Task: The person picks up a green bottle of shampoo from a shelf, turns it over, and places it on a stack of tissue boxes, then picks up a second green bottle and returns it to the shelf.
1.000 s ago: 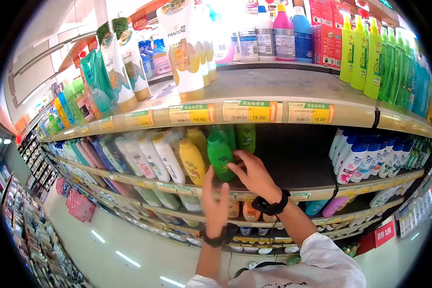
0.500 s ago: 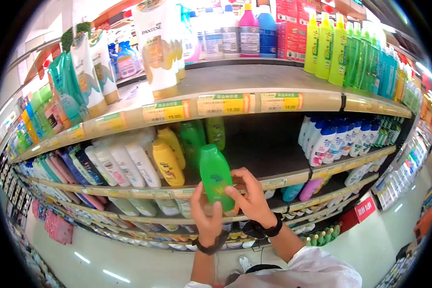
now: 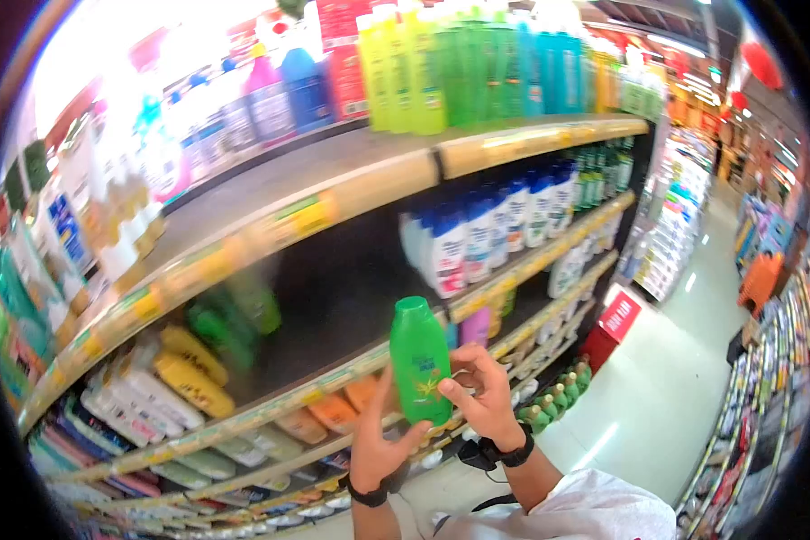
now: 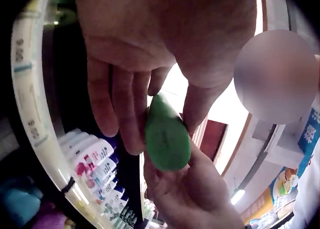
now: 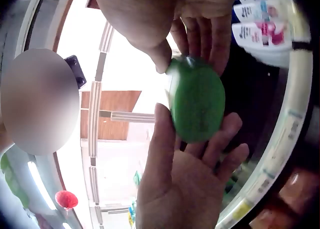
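Green bottle (image 3: 417,360), two-handed hold.
Your left grip (image 3: 378,443) and right grip (image 3: 488,392) both pinch it before stocked shelves (image 3: 319,160).

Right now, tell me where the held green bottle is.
In the head view, the green bottle is just below centre, held between the left grip and right grip, below the blue-capped bottles on the shelf.
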Demonstrator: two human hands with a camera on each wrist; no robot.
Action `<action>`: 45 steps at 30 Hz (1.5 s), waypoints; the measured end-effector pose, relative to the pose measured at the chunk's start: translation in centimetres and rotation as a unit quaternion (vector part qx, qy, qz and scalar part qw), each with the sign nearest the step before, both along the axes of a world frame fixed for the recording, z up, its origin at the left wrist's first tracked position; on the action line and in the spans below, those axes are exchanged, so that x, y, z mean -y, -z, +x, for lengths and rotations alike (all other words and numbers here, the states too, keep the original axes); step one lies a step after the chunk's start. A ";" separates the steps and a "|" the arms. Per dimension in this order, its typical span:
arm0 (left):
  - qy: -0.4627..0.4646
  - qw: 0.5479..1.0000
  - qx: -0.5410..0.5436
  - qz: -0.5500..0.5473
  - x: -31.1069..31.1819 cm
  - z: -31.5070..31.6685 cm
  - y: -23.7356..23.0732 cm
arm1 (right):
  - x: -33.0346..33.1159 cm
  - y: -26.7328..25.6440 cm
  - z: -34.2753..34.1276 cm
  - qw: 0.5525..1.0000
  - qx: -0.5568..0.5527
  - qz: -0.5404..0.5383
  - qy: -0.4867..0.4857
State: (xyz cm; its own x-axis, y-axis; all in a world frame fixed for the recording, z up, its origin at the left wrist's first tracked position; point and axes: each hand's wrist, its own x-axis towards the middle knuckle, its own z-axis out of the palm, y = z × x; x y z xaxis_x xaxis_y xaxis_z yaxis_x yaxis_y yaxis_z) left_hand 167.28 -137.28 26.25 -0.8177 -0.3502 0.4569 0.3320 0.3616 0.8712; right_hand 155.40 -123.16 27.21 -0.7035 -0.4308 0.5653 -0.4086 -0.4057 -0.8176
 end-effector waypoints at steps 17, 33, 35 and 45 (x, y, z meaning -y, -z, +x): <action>0.109 0.940 -0.322 -0.022 -29.7 -18.4 6.5 | -33.2 0.3 -8.6 0.991 -0.031 0.126 0.027; 0.276 0.926 -0.258 0.006 -50.8 -31.4 10.5 | -56.0 4.7 -12.7 0.938 0.049 0.227 0.256; 0.315 0.921 -0.227 0.028 -53.6 -32.7 9.6 | -57.5 5.1 -13.2 0.935 0.096 0.215 0.265; 0.605 0.778 0.172 -0.013 -60.1 -44.5 12.4 | -65.9 8.3 -21.4 0.902 0.195 0.261 0.284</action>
